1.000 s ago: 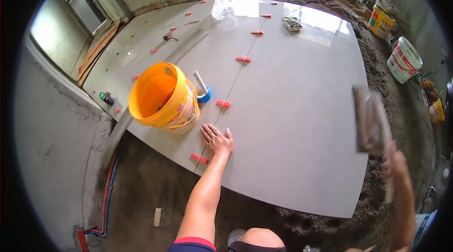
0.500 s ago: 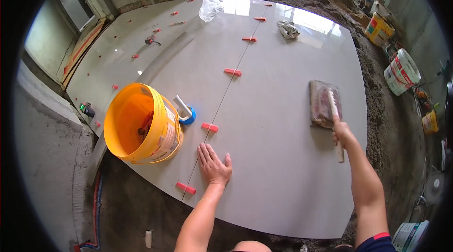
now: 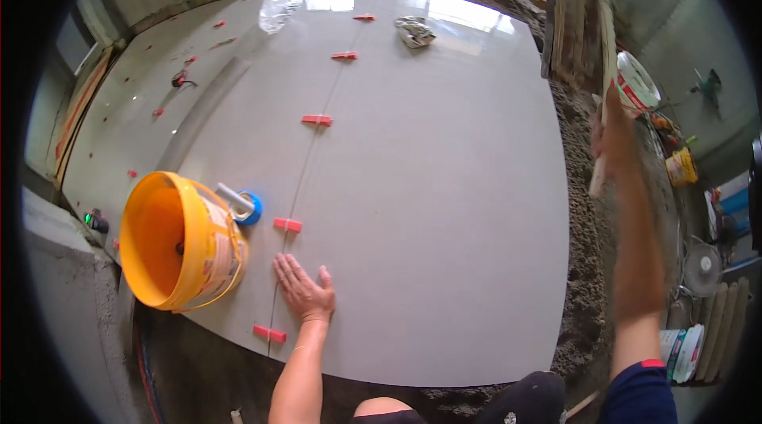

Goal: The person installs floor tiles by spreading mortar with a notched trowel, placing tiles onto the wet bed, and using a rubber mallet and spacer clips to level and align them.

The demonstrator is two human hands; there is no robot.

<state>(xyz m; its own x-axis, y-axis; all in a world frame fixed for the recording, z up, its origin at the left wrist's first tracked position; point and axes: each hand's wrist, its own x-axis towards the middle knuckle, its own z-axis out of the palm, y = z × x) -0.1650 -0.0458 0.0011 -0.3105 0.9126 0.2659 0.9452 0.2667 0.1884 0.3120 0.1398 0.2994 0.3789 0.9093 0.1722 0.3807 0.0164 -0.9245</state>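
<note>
My left hand (image 3: 305, 294) lies flat on a large pale grey floor tile (image 3: 444, 210), fingers stretched beside the seam. Red levelling wedges (image 3: 287, 225) sit in clips along that seam, one just beyond my fingertips and one nearer me. At the right, my right hand (image 3: 609, 134), smeared by motion, is wrapped round the pale handle of a flat square-headed beater (image 3: 577, 27). Its worn brown head is lifted above the tile's far right edge. A yellow bucket (image 3: 225, 257) stands left of my left hand, next to a blue round item with a white tube (image 3: 236, 199).
Crumpled grey cloth (image 3: 415, 32) and clear plastic (image 3: 279, 9) lie on the far tiles. Dark loose mortar (image 3: 583, 265) borders the right edge. Beyond it are a white bucket (image 3: 637, 79) and a small yellow tub (image 3: 681, 167). Part of another person shows at the far right.
The beater has risen from low over the tile to high at the far right, in my right hand. My left hand stays on the tile. The view has shifted right.
</note>
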